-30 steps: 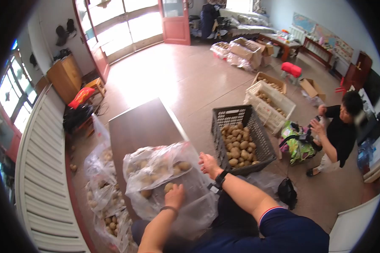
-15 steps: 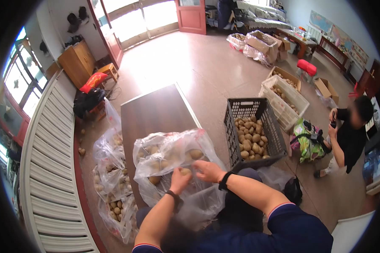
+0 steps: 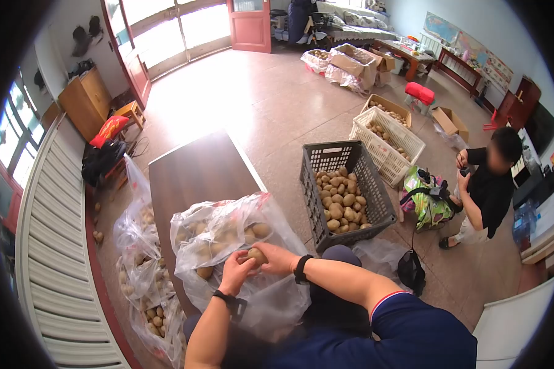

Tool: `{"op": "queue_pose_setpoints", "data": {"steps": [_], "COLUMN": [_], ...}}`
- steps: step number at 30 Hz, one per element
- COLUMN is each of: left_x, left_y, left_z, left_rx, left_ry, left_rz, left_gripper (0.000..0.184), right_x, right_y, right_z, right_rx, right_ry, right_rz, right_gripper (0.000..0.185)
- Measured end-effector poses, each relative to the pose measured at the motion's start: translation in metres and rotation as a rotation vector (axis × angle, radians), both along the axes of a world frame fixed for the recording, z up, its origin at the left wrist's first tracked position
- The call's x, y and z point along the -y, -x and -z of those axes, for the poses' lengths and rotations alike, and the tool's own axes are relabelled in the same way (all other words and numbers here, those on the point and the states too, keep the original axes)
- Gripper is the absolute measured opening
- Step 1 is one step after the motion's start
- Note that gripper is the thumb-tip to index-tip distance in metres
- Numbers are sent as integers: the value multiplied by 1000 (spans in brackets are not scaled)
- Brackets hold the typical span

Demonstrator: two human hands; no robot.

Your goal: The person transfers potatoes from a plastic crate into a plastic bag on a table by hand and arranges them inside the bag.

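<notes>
Over the low table, a brown oval fruit that looks like a kiwifruit [image 3: 256,256] is held between my two hands. My left hand [image 3: 236,270] is closed on its near left side, with the fingertips against it. My right hand [image 3: 278,259] reaches in from the right, fingers curled round the fruit's other side. Beneath and beyond them lies a clear plastic bag [image 3: 277,230] on the table, with several similar fruits [image 3: 204,272] showing through or under the film. The bag hangs over the table's near edge toward my lap.
The dark table [image 3: 197,169] extends forward. A black crate [image 3: 381,215] of the same fruit stands right, with a white crate [image 3: 409,141] beyond. More filled bags [image 3: 144,258] lie left beside a radiator [image 3: 55,264]. A person [image 3: 489,184] at right holds a small dark object.
My right hand has closed in from beside the fruit to touch it, and my left hand has turned it up. The whole view has shifted, with the room's contents moving left.
</notes>
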State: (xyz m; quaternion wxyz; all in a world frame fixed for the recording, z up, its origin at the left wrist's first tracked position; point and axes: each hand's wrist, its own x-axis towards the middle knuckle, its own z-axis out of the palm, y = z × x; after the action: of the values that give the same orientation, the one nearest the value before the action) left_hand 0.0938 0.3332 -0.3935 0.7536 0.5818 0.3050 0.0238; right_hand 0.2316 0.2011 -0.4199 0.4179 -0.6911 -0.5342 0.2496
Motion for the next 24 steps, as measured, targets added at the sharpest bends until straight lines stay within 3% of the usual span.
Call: {"op": "queue_pose_setpoints", "data": {"steps": [3, 5, 7, 9, 11, 16, 19, 24], "left_x": [-5, -7, -20, -26, -26, -18, -17, -10], "left_y": [6, 7, 10, 15, 17, 13, 8, 6], "left_z": [10, 15, 42, 44, 37, 45, 48, 39], "left_rx": [23, 21, -22, -81, -130, -295, -242, -343], "left_ry": [3, -116, -530, -827, -922, -1030, -1074, -1058], "left_rz": [14, 9, 28, 24, -5, -54, -58, 125], "left_gripper": [45, 39, 35, 33, 33, 35, 38, 47], "right_x": [1, 0, 3, 3, 6, 9, 16, 31], "right_y": [-5, -9, -15, -24, -30, -55, -76, -117], "right_z": [2, 4, -8, -15, -26, -34, -26, -21], "right_rx": [-139, -494, -766, -863, -1059, -1239, -1315, -1431], "right_ry": [181, 235, 270, 282, 193, -21, -121, -202], "right_rz": [77, 81, 115, 134, 182, 269, 364, 678], "right_gripper": [54, 50, 53, 54, 52, 35, 27, 25]}}
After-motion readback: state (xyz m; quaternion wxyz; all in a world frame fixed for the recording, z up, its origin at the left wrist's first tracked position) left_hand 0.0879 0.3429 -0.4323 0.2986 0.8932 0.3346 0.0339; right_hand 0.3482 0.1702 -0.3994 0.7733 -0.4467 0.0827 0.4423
